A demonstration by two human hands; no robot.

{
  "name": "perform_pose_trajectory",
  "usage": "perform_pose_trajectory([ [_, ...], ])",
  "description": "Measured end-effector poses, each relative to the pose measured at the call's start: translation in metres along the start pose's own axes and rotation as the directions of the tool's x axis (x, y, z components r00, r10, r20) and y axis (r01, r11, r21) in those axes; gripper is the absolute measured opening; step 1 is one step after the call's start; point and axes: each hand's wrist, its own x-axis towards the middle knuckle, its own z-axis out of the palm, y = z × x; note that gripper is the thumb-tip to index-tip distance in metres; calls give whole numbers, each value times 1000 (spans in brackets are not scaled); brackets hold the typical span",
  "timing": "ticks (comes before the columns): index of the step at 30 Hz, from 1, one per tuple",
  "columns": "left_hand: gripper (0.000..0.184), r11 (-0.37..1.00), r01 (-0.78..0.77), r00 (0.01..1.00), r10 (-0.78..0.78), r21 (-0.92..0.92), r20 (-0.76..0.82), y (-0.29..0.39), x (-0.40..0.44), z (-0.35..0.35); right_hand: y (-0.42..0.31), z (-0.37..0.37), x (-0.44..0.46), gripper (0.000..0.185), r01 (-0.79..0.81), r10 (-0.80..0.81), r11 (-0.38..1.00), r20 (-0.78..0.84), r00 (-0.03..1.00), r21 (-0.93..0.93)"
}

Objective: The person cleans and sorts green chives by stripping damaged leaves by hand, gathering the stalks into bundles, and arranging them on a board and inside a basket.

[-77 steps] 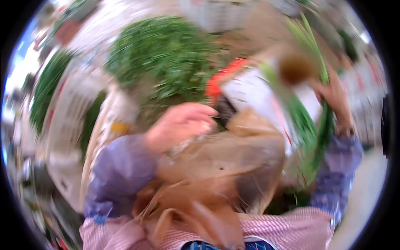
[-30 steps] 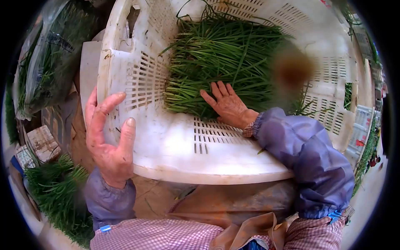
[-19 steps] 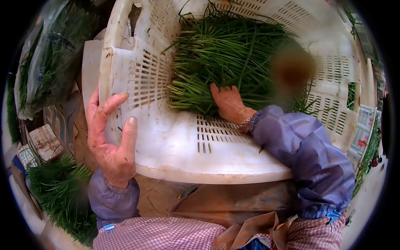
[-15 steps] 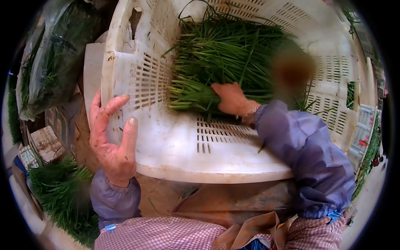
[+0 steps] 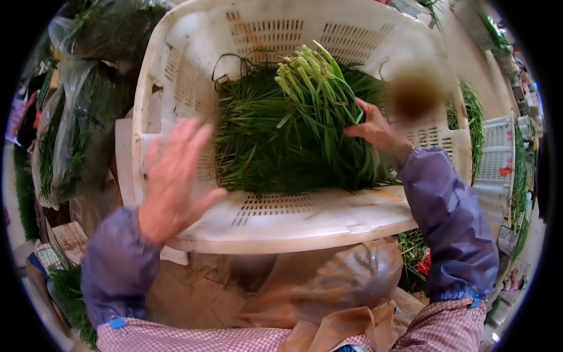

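Observation:
A large white slotted plastic crate [image 5: 293, 237] stands before me with long green chives [image 5: 252, 135] lying in it. My right hand [image 5: 378, 129] grips the right side of a bunch of chives [image 5: 314, 76], which is raised above the others. The bunch's pale cut ends point up and away from me, and its leaves hang down into the pile. Over the crate's left front side, my left hand [image 5: 176, 179] is open, fingers extended and somewhat blurred, with nothing in it.
Clear plastic bags [image 5: 76, 129] filled with greens stand at the left. More greens [image 5: 70, 293] lie at the lower left. Another white crate [image 5: 495, 158] is on the right. A brown plastic sheet [image 5: 352, 281] covers my lap.
My right hand has lifted a bunch of chives from the pile and turned its cut ends upward. My left hand has left the crate's rim and moved inward over it. The view has shifted.

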Motion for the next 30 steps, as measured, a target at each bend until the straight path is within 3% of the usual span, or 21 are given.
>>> perform_pose_trajectory([
  [2,101,945,4,973,72,-326,221,-2,54,14,9,-9,-8,61,20,-18,989,-17,1000,146],
  [3,117,907,131,926,33,-400,377,-3,86,31,8,-12,-10,61,38,-33,988,-31,999,152],
  [5,130,735,200,903,119,-649,413,6,138,63,4,-10,-14,62,63,-57,989,-50,997,132],
  [6,124,742,129,938,124,-658,323,13,159,83,4,-8,-14,59,54,-48,992,-53,997,118],
  [7,101,487,-66,964,256,-871,71,31,171,84,6,-2,-12,55,83,-79,995,-58,995,61],
  [9,80,258,17,932,346,-966,108,49,194,90,10,4,-14,59,195,-200,972,-24,980,-134],
  [10,57,11,60,956,287,-998,60,56,197,104,11,4,-14,62,148,-168,940,-40,985,-307],
  [11,57,9,60,952,299,-998,60,59,200,109,7,5,-15,67,91,-137,877,-63,989,-472],
  [12,56,-31,120,955,275,-992,107,59,202,113,2,2,-18,75,-28,-3,744,-46,999,-668],
  [13,55,-71,179,955,251,-981,156,59,204,117,-4,-3,-22,75,-39,4,743,-55,998,-668],
  [15,53,-66,173,952,268,-983,149,61,202,117,-30,-9,-31,81,17,240,426,131,962,-905],
  [16,53,-41,157,963,230,-987,143,63,198,115,-58,-12,-35,84,2,389,336,141,910,-942],
  [17,53,-15,144,971,195,-989,138,65,197,114,-62,-20,-37,86,-39,410,319,101,906,-947],
  [21,54,-11,138,959,249,-990,131,69,200,115,-74,-64,-51,97,-186,134,599,-132,982,-778],
  [23,57,-3,145,950,281,-989,138,74,201,113,-46,-59,-33,112,55,-95,803,-37,995,-593],
  [25,62,36,102,963,247,-994,108,88,203,114,-39,-26,-19,115,254,-261,939,1,965,-233],
  [26,66,95,63,964,250,-993,86,93,205,118,-33,-14,-14,115,290,-298,943,-24,954,-161],
  [27,59,9,35,969,245,-999,36,98,203,124,-28,-3,-10,115,329,-333,941,-48,942,-85],
  [28,64,4,-77,971,226,-997,-74,107,202,132,-23,4,-8,102,418,-440,896,-165,883,-152],
  [29,69,0,-191,961,206,-982,-187,117,201,134,-25,9,-9,102,418,-439,896,-160,884,-149],
  [30,81,68,-161,965,218,-985,-143,120,200,135,-28,12,-12,93,368,-408,909,-235,882,-195],
])
